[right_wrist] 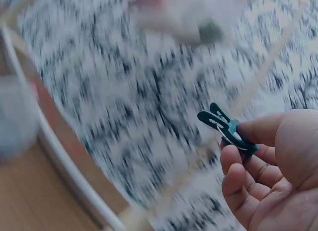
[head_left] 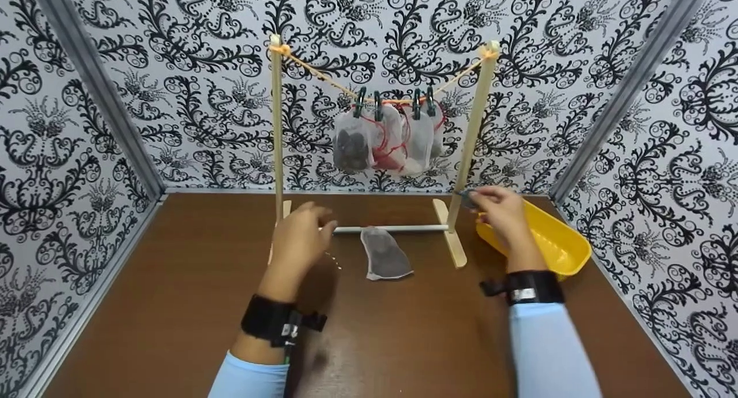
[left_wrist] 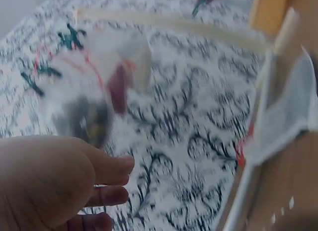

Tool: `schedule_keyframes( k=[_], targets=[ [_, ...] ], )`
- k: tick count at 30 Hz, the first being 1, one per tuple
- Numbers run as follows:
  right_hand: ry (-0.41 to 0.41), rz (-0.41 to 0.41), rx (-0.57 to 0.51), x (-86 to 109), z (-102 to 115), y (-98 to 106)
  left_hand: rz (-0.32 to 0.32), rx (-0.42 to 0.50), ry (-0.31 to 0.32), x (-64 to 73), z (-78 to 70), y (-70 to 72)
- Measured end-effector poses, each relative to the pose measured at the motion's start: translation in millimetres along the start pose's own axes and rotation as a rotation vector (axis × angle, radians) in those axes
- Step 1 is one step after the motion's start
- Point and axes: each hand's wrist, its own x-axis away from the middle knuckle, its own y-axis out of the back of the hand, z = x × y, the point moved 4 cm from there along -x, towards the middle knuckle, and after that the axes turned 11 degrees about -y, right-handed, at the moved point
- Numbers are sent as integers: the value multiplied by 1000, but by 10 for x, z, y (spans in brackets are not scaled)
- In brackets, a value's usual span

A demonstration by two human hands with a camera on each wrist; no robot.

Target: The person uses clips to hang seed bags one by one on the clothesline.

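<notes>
In my right hand (head_left: pixel 506 216) I pinch a green clothespin (right_wrist: pixel 229 130) between thumb and fingers, close to the foot of the right wooden post (head_left: pixel 473 127). My left hand (head_left: pixel 300 236) hovers by the left post (head_left: pixel 278 132), its fingers loosely bent and holding nothing. Between the hands a white mesh drawstring bag (head_left: pixel 387 256) with dark contents lies on the table against the white crossbar (head_left: pixel 424 228). Above it, several filled mesh bags (head_left: pixel 353 147) with red cords hang from an orange line (head_left: pixel 323 77), held by green clothespins (head_left: pixel 359 102).
A yellow basket (head_left: pixel 576 266) stands at the right, partly behind my right forearm. The stand's wooden feet (head_left: pixel 455 249) rest on the brown table (head_left: pixel 190 282). Patterned walls (head_left: pixel 219 127) close off the back and both sides.
</notes>
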Motion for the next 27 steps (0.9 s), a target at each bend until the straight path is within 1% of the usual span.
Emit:
schedule_keyframes(
  k=[3,5,7,10,12,15,19,23,27],
  targets=[
    [21,50,-72,118,34,-369,-55,8,-79,14,-174,49],
    [29,91,-96,192,42,-605,-83,22,-125,38,-257,75],
    [42,127,-101,268,41,-819,-102,45,-157,56,-316,106],
    [52,171,-102,406,20,-1087,-106,80,-174,69,-366,141],
    [58,197,-115,494,-2,-1227,-97,87,-166,75,-380,150],
    [69,248,-131,604,-36,-1395,-75,82,-152,87,-387,148],
    [95,308,-118,707,-48,-1557,-44,78,-150,104,-394,143],
    [105,344,-91,785,-39,-1656,-17,65,-162,131,-417,156],
    [119,397,-90,821,-25,-1724,-25,76,-197,153,-455,182]
  ],
)
